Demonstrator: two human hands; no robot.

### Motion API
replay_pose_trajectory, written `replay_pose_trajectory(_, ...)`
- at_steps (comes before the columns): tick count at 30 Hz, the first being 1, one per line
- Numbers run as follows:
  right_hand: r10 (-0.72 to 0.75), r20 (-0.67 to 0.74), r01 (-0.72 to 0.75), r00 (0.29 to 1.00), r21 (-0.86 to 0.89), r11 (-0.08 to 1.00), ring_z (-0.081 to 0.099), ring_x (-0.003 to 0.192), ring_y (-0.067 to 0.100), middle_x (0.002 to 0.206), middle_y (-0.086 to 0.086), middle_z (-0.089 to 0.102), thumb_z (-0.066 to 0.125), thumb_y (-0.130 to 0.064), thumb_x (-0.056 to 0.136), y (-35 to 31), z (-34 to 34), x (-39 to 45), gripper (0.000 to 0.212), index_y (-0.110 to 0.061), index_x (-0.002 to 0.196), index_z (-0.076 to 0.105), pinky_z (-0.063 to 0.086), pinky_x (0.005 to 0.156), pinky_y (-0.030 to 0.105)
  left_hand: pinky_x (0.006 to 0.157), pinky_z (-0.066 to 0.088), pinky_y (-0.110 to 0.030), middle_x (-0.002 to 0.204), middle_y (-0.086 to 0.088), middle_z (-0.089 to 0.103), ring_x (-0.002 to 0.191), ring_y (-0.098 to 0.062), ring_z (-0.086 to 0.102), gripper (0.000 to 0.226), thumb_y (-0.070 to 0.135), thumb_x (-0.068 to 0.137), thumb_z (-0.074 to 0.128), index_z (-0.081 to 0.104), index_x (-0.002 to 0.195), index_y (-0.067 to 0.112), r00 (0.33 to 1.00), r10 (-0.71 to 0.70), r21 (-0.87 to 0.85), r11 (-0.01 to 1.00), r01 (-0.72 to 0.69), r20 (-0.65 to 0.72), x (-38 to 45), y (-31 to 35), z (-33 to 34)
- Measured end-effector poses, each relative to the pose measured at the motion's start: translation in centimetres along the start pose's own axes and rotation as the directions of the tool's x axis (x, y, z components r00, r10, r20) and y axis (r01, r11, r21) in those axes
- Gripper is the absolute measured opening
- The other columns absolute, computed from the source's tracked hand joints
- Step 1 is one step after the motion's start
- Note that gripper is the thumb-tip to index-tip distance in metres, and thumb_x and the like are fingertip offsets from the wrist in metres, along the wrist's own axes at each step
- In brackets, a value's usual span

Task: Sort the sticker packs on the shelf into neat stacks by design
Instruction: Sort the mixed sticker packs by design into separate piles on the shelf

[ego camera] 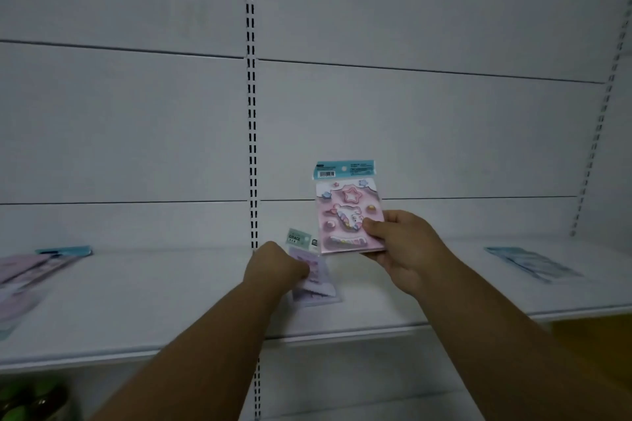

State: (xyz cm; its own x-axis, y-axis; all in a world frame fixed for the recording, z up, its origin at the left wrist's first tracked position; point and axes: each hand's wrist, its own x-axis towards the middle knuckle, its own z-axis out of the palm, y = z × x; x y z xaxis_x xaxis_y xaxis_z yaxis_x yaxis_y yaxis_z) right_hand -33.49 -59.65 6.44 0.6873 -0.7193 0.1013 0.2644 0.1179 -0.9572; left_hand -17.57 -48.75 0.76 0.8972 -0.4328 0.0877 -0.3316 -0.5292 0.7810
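Note:
My right hand [407, 246] holds a pink sticker pack [347, 212] upright by its lower right corner, thumb on the front; it has a blue header and a star and unicorn design. My left hand [275, 265] grips a lilac sticker pack [316, 284] with a green header that lies on the white shelf [171, 301]. A pile of pink packs [30, 270] with a blue header lies at the shelf's far left. A light blue pack [531, 263] lies flat at the far right.
White back panels rise behind the shelf, with a slotted upright [252, 113] in the middle and another [602, 113] at the right. Green objects [30, 400] sit below the shelf at the lower left. A yellow-brown surface [595, 345] shows under the shelf's right end.

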Motion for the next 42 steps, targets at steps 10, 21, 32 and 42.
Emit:
replay_pose_trajectory(10, -0.008, -0.031, 0.007, 0.999, -0.045, 0.999, 0.073, 0.082, 0.029, 0.099, 0.018, 0.072, 0.064, 0.0, 0.087, -0.1, -1.1, 1.2, 0.014, -0.004, 0.1, 0.06, 0.06, 0.066, 0.038, 0.072, 0.056, -0.035, 0.082, -0.002, 0.068, 0.074, -0.018, 0.064, 0.019, 0.037, 0.088, 0.062, 0.063, 0.085, 0.018, 0.955, 0.27, 0.07, 0.962, -0.263, -0.123, 0.1, 3.0, -1.8)
replay_pose_trajectory(21, -0.223, -0.23, -0.011, 0.947, -0.718, 0.696, 0.065, 0.057, 0.017, 0.073, 0.008, 0.075, 0.076, -0.021, 0.078, -4.3, -15.3, 0.5, 0.014, -0.009, 0.077, 0.069, 0.053, 0.052, 0.029, 0.064, 0.063, -0.039, 0.089, -0.017, 0.076, 0.076, -0.031, 0.075, 0.011, 0.01, 0.088, 0.068, 0.067, 0.097, 0.004, 0.883, 0.325, -0.713, 0.701, 0.016, 0.339, -1.2, 15.3, 10.3)
replay_pose_trajectory(32, -0.235, -0.234, -0.181, 0.943, -0.957, 0.226, 0.06, 0.054, 0.021, 0.062, 0.013, 0.064, 0.076, -0.033, 0.074, -9.1, -35.5, 9.3, 0.035, 0.001, 0.072, 0.067, 0.05, 0.057, 0.029, 0.052, 0.062, -0.039, 0.082, -0.021, 0.072, 0.059, -0.03, 0.074, 0.012, 0.002, 0.081, 0.07, 0.059, 0.082, 0.0, 0.916, 0.168, -0.468, 0.883, 0.024, 0.365, 1.1, 29.1, 30.9)
replay_pose_trajectory(42, -0.167, -0.109, -0.114, 0.98, -0.993, -0.018, 0.048, 0.073, 0.015, 0.068, -0.008, 0.04, 0.072, -0.038, 0.075, -4.8, -41.1, 14.6, 0.035, -0.019, 0.081, 0.044, 0.036, 0.064, 0.025, 0.076, 0.052, -0.026, 0.109, -0.008, 0.066, 0.099, -0.024, 0.065, 0.053, 0.035, 0.069, 0.081, 0.056, 0.108, 0.01, 0.947, 0.256, 0.285, 0.909, -0.305, 0.195, 3.2, 29.5, 38.1)
